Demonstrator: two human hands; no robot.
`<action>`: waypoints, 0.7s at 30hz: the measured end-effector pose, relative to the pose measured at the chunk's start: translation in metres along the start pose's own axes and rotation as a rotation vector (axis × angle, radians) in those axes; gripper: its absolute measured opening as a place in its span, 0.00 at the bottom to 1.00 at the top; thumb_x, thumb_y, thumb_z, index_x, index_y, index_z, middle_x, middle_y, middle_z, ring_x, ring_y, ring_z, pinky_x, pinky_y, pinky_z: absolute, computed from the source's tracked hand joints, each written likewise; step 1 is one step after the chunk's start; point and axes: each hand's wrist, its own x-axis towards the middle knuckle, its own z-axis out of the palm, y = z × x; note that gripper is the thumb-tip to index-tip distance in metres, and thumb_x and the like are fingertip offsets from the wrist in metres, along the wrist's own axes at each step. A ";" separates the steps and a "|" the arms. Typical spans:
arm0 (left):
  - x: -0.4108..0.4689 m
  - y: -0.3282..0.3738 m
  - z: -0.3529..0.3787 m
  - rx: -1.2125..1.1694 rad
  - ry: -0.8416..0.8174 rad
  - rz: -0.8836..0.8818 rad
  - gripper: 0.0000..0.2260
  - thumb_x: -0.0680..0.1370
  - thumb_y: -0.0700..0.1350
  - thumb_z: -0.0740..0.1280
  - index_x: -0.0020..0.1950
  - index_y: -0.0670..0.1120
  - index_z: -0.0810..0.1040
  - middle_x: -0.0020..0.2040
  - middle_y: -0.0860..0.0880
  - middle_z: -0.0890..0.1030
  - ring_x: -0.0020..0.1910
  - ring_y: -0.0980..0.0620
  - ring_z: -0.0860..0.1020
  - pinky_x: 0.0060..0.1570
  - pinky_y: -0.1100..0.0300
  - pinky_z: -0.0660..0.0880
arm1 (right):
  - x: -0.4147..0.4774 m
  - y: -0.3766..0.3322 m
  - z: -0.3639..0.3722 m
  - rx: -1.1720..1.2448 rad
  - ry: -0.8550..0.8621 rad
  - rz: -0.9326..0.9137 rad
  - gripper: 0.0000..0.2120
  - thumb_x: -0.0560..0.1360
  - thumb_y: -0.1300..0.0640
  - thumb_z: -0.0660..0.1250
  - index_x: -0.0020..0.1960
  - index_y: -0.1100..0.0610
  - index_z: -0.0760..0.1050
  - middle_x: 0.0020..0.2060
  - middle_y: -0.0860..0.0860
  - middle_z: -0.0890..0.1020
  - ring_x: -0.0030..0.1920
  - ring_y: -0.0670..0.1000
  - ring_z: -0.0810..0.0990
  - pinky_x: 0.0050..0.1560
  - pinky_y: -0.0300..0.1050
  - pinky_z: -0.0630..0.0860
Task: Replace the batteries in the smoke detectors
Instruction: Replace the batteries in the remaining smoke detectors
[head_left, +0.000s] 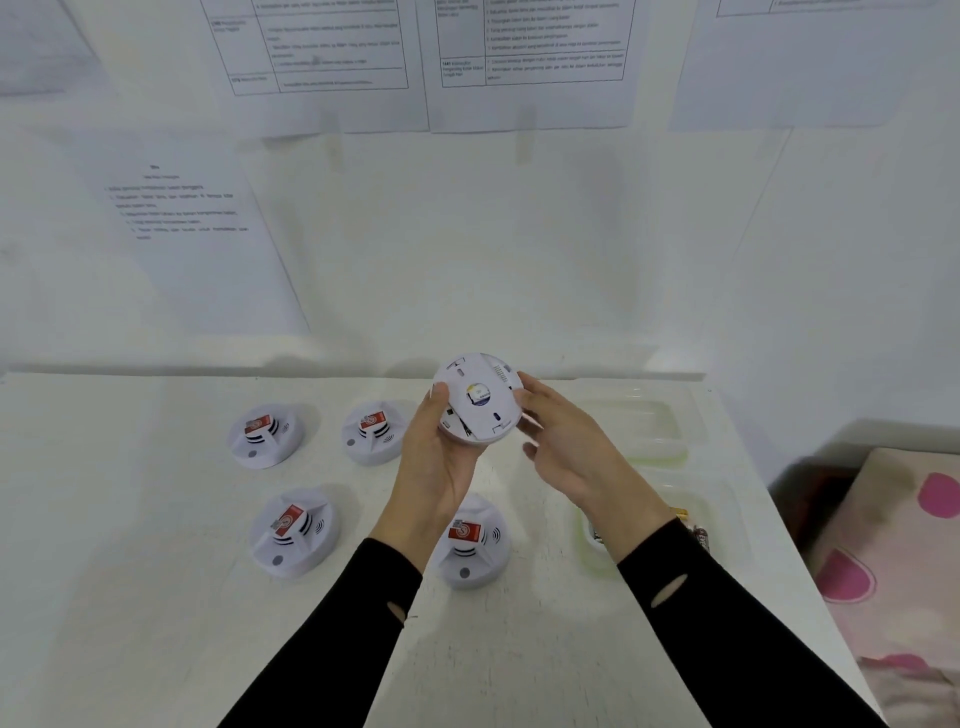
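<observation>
The left hand (436, 457) grips a white smoke detector (480, 400) by its left rim, thumb over the upturned face and fingers curled beneath, and holds it up off the bench (156, 623). The detector is turned so that its flat back faces the camera, with a small round label at the middle and a dark opening on the side nearest the left palm. The right hand (571, 457) meets the same detector from the other side. Its fingers are loosely extended with the tips against the right rim, and the thumb hangs free below, so it touches rather than clasps. Both forearms wear black sleeves.

Four more detectors stand dome-up on the bench, each with a red label on top. Two lie left of the left hand: a farther one (266, 435) and a closer one (373, 431) just beside the left wrist. The third (293, 530) sits lower and left of the left forearm, and the fourth (472, 543) sits between the two forearms, partly covered by the left one.

Right of the right hand there is a clear plastic tray (644, 431). A second clear tray (584, 540) lies under the right forearm, with what look like batteries (698, 535) showing past the sleeve. Printed sheets (332, 47) hang on the wall beyond the hands.
</observation>
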 end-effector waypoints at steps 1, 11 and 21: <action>0.001 -0.002 0.002 -0.008 0.019 0.011 0.21 0.83 0.49 0.59 0.71 0.37 0.71 0.67 0.36 0.77 0.67 0.39 0.76 0.62 0.45 0.77 | 0.000 0.004 0.004 0.042 0.036 0.043 0.07 0.78 0.56 0.64 0.55 0.51 0.78 0.46 0.45 0.80 0.45 0.45 0.76 0.45 0.43 0.64; -0.004 -0.018 0.021 -0.060 0.181 -0.030 0.19 0.83 0.47 0.59 0.69 0.37 0.72 0.62 0.36 0.81 0.59 0.41 0.81 0.51 0.51 0.82 | -0.007 0.007 0.032 0.589 0.040 0.175 0.15 0.74 0.56 0.60 0.55 0.61 0.79 0.53 0.60 0.83 0.56 0.59 0.81 0.53 0.52 0.79; -0.002 -0.020 0.021 -0.151 0.094 -0.020 0.19 0.83 0.49 0.61 0.69 0.37 0.73 0.64 0.35 0.79 0.63 0.38 0.79 0.61 0.44 0.77 | -0.009 0.005 0.032 0.750 -0.028 0.059 0.15 0.77 0.63 0.58 0.62 0.56 0.74 0.55 0.61 0.82 0.58 0.63 0.79 0.46 0.62 0.80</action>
